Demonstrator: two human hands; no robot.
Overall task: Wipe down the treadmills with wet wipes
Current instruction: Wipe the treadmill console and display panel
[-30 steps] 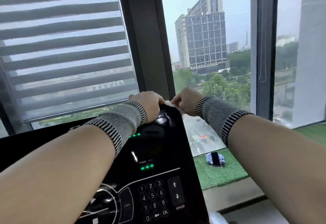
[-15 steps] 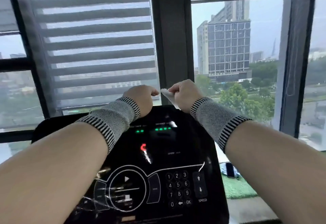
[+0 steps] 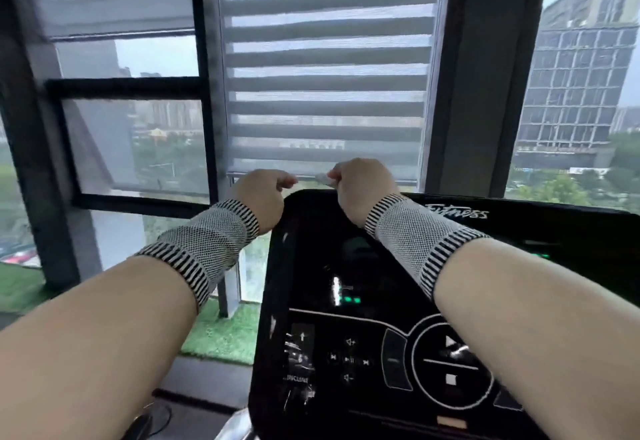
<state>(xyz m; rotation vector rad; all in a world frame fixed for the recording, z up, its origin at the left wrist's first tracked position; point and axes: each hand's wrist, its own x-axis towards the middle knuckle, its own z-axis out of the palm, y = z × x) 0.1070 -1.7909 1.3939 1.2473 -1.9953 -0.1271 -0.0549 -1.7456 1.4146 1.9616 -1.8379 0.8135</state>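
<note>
Since the earlier frame the view has been swung leftward, so that the treadmill console (image 3: 398, 301) is now being seen at the lower right, and both hands have been carried along to its upper left corner. The right hand (image 3: 360, 185) is being held over the console's top edge, its grip being closed in a pinch on a small white wet wipe (image 3: 322, 178), which is being kept just above and behind that edge, probably so that the rim can be rubbed along its length. The left hand (image 3: 258, 195) is being held just beside the console's left corner, apart from the wipe, its fingers being curled inward; whether anything is being gripped in it cannot be told, though nothing is being shown between the fingers. It is probably being kept close so that the wipe can be stretched or refolded between the two hands. Striped knitted wrist sleeves (image 3: 204, 249) are being worn on both forearms. Beyond the hands a banded window blind (image 3: 325, 69) is being seen, with green turf (image 3: 221, 335) lying on the floor below.
</note>
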